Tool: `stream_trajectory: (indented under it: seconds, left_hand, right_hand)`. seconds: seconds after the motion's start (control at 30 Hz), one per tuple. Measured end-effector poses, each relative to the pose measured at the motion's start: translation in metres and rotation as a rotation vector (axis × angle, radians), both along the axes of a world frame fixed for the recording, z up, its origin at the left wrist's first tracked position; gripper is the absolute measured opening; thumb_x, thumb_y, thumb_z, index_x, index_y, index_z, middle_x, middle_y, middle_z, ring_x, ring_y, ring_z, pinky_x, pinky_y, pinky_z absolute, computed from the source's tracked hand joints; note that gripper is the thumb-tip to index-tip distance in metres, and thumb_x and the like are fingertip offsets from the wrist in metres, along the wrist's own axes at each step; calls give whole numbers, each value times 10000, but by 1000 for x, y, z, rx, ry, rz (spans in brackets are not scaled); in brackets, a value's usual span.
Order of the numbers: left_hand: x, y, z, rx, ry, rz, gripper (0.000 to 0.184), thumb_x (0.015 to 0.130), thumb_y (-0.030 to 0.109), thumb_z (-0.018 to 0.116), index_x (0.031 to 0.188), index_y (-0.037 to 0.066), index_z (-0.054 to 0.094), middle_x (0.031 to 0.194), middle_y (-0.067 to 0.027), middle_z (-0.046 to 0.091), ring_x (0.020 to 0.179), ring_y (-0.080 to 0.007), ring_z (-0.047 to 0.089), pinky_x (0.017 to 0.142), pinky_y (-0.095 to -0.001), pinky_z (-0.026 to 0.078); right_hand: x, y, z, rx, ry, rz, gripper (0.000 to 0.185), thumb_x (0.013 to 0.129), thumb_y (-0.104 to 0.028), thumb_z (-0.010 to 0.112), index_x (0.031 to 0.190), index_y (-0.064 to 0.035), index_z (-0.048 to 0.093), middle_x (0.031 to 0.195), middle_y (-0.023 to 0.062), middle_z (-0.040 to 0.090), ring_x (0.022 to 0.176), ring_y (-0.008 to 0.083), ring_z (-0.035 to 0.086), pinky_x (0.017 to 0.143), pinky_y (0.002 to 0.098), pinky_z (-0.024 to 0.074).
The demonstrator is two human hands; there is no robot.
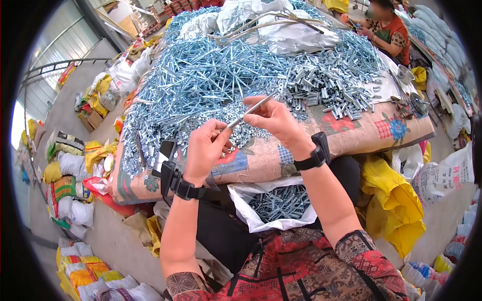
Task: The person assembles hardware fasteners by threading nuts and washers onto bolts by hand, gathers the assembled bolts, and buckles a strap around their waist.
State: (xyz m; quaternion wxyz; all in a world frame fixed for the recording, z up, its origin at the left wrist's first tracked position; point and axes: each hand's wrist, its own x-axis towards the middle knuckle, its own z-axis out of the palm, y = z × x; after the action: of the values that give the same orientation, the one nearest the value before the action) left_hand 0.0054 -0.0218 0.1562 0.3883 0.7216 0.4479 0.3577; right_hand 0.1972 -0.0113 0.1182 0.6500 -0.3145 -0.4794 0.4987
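A thin metal bolt slants up to the right between my hands, over the front edge of the table. Its lower end looks thicker, perhaps with a sleeve on it. My left hand pinches that lower end between thumb and fingers. Around the upper part close the thumb and fingers of my right hand. Small nuts lie loose just behind my hands. Farther back are a large heap of long bolts and a pile of short metal sleeves.
A white sack of finished-looking bolts stands open at my lap. Flowered padding covers the table edge. A yellow sack is at my right; filled bags line the left floor. Another person works at the far right.
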Motion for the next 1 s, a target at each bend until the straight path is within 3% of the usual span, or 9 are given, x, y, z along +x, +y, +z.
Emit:
stream_trajectory:
  seconds: [0.07,0.2,0.27,0.3,0.4,0.67,0.77,0.9,1.0]
  left_hand:
    - [2,-2,1,52,-8,17,150,909,143,625,942,-3,611,676,-40,646,559,-75,600,487,-205,461]
    - [0,-15,-4,396,228,61,106,876,98,655,902,3,617,624,-45,630,558,-72,599,486,-229,430]
    - [-1,-25,-5,424,178,42,96,861,89,666,902,14,621,621,-77,627,534,-109,601,481,-253,421]
    - [1,-30,-5,550,222,52,106,861,128,644,884,52,574,600,-145,575,551,-328,592,491,-407,413]
    - [2,-33,-23,780,421,62,102,839,85,665,913,59,599,617,-140,583,522,-293,586,474,-362,417]
    - [10,-49,-56,713,356,111,119,835,87,666,901,53,572,602,-139,567,530,-320,568,479,-407,402]
    - [11,-52,-68,360,43,7,107,839,88,658,897,54,575,599,-139,567,541,-326,576,480,-421,395]
    - [21,-64,-83,616,320,142,105,843,95,658,891,55,574,592,-137,563,535,-322,578,481,-418,399]
    - [24,-65,-93,544,184,137,101,839,98,662,869,55,576,592,-137,563,534,-327,578,481,-423,400]
  right_hand:
    - [-2,2,-3,-40,61,107,238,852,-286,718,855,-50,692,585,-57,544,542,22,468,505,206,367]
    - [3,4,-4,-218,-302,116,242,834,-288,724,752,-63,690,641,-34,579,594,34,499,537,198,361]
    - [-3,-18,8,-5,-75,156,247,833,-289,723,810,-46,689,674,-30,588,608,37,503,552,197,369]
    - [-1,-18,3,-6,-71,184,247,833,-289,723,810,-46,689,674,-30,588,608,37,503,552,197,369]
    - [10,-19,-11,-195,-317,251,251,836,-261,716,914,-25,679,734,-16,606,636,53,514,584,204,387]
    - [24,-33,-33,-249,-392,292,274,820,-244,733,987,-34,677,731,-27,580,615,41,483,551,194,363]
    - [16,-48,-35,-143,-205,191,211,805,-219,738,900,-36,693,687,-47,569,592,29,465,512,185,325]
    - [18,-52,-44,-275,-280,150,152,810,-156,738,860,-17,701,720,-44,606,623,12,476,544,194,344]
    - [20,-52,-46,-309,-374,157,170,825,-191,731,827,-26,688,698,-77,565,602,10,444,508,198,315]
